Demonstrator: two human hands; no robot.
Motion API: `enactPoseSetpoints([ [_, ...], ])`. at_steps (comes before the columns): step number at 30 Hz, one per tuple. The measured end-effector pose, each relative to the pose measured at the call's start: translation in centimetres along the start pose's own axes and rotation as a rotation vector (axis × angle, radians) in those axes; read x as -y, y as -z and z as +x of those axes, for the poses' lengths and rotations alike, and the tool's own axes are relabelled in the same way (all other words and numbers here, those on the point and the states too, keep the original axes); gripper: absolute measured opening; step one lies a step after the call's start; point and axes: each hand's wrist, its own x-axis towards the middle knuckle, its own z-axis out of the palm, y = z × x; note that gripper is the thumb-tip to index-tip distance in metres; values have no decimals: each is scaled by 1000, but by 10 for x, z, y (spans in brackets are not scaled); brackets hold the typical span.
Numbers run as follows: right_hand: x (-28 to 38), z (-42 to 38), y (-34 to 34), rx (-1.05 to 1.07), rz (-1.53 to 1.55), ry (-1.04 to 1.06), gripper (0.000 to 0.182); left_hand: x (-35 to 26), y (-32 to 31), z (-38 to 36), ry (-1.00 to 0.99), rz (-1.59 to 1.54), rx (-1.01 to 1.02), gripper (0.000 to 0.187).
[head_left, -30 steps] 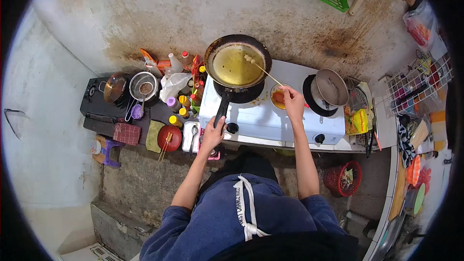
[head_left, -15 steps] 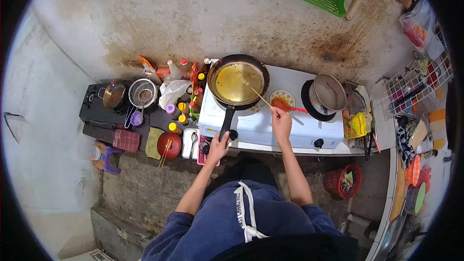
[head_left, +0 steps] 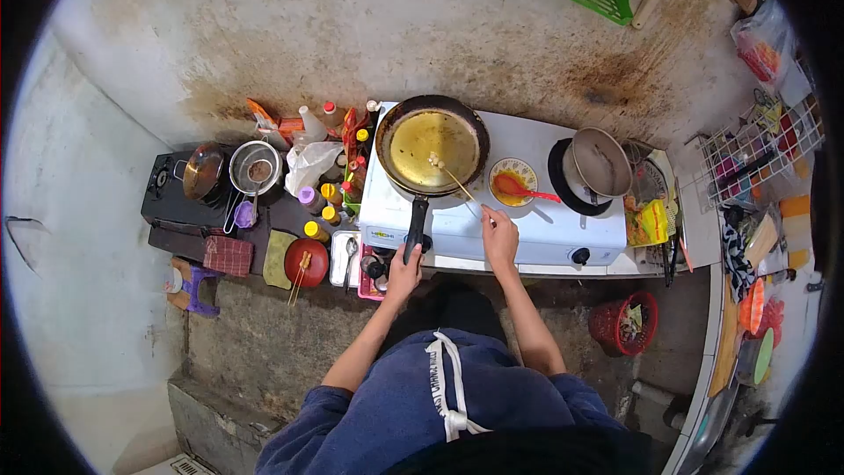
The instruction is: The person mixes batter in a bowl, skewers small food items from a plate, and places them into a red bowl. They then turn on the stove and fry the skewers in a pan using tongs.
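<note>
In the head view, I am gripping the frying pan with my left hand, its fingers wrapping the end of the black handle by the stove's front edge. The pan is taking up the stove's back left area, yellow oil covering its bottom. My right hand is pinching a thin skewer in close-set fingertips; it is slanting over the pan's rim, its pale food showing against the oil, though I am not telling whether they are touching. A patterned bowl is standing between the pan and a grey pot near the stove's right edge. Leftward, a red plate is resting at the dark worktop's front edge.
</note>
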Motion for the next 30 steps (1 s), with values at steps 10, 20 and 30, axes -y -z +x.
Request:
enactPoseSetpoints([
  [10,2,-1,-5,4,135,4,14,6,14,5,57,-85,104,24],
  [20,7,14,4,167,-44,285,15,6,16,4,7,16,123,25],
  [30,15,38,15,352,-237,431,18,8,16,5,-22,57,102,24],
])
